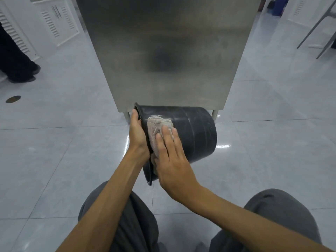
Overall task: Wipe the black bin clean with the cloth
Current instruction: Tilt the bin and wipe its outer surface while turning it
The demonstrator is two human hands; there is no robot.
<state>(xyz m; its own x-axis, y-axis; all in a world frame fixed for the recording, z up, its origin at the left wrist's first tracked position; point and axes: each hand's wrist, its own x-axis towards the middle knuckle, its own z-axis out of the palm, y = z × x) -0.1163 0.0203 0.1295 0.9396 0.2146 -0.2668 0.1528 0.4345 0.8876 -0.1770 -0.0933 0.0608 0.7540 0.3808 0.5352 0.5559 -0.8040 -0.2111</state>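
- Knees (127,224) below both wrists.
- Right hand (171,160), fingers flat, presses cloth (156,128) onto bin (198,131).
- Left hand (137,131) beside it grips the rim; bin lies sideways.

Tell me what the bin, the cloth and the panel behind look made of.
The black bin: probably plastic or rubber, semi-matte, moulded ribs, dusty smears. Cloth: pale terry-like fabric, nubby surface. Panel: brushed metal, likely stainless, blurry dull reflection.
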